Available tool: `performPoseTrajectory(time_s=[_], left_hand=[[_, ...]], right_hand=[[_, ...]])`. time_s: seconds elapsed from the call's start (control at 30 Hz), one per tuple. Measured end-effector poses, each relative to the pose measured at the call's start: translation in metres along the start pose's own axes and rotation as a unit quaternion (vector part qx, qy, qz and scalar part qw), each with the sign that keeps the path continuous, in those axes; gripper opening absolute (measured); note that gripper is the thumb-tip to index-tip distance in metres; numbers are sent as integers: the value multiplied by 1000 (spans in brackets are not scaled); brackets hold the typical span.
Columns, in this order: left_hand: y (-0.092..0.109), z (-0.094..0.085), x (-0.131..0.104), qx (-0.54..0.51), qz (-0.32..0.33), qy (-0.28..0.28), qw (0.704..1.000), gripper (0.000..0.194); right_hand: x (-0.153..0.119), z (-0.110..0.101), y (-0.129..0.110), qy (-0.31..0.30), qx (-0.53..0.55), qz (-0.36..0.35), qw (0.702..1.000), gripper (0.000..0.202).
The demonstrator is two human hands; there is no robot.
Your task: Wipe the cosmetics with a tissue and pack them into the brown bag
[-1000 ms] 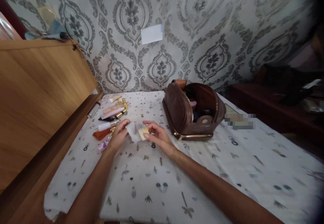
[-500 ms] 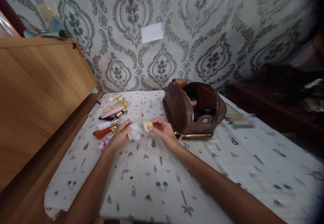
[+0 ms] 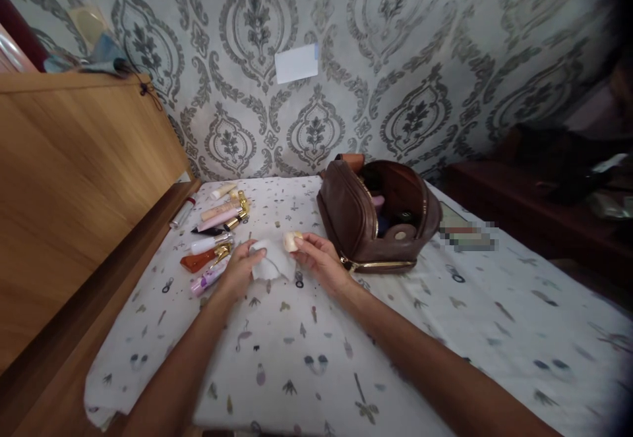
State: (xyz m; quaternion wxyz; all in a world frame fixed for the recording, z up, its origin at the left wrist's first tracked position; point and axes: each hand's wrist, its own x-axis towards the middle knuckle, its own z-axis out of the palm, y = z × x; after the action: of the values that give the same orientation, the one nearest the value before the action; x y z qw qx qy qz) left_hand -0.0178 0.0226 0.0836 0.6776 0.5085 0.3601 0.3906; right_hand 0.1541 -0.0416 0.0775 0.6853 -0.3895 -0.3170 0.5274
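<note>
My left hand (image 3: 241,267) is closed on a crumpled white tissue (image 3: 271,264), which hangs spread towards the middle. Between the fingertips of my right hand (image 3: 319,257) is a small cream-coloured jar (image 3: 291,241), held just right of the tissue and apart from it. Beyond my left hand lie a purple-and-white tube (image 3: 202,283), an amber bottle (image 3: 198,260) with a gold top and a white tube (image 3: 202,244). Right of my right hand stands a brown leather bag (image 3: 346,209), unzipped, with several items inside.
A patterned white cloth (image 3: 291,331) covers the table. More cosmetics, among them a pink tube (image 3: 222,216), lie at the back left beside a clear tube (image 3: 182,213). A wooden cabinet (image 3: 84,180) borders the left side. A blurred-out flat item (image 3: 462,229) lies right of the bag.
The jar has turned in my right hand and parted from the tissue. My left hand has lowered the tissue slightly, and the tissue now hangs more spread out.
</note>
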Motion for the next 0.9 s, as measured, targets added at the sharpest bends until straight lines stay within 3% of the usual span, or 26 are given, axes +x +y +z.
performPoseTrajectory(time_s=[0.13, 0.3, 0.43, 0.5, 0.63, 0.73, 0.9], left_hand=[[1, -11, 7, 9, 27, 43, 999, 39], [1, -8, 5, 8, 35, 73, 997, 41], [0, 5, -8, 66, 55, -55, 995, 27], [-1, 10, -11, 110, 83, -86, 987, 22], [-5, 12, -10, 96, 91, -52, 990, 23], [-5, 15, -10, 33, 30, -29, 999, 30], [-5, 22, -15, -30, -52, 81, 995, 50]], right_hand=[[4, -6, -5, 39, -105, -53, 992, 40], [-2, 1, 0, -6, -210, -107, 972, 38], [-10, 5, 11, -3, -318, -154, 936, 30], [-12, 3, 11, -15, -368, -194, 909, 24], [-13, 0, 6, -78, -389, -250, 883, 20], [-13, 1, 6, -108, -368, -265, 884, 23], [-19, 9, -15, -30, -313, -250, 916, 33]])
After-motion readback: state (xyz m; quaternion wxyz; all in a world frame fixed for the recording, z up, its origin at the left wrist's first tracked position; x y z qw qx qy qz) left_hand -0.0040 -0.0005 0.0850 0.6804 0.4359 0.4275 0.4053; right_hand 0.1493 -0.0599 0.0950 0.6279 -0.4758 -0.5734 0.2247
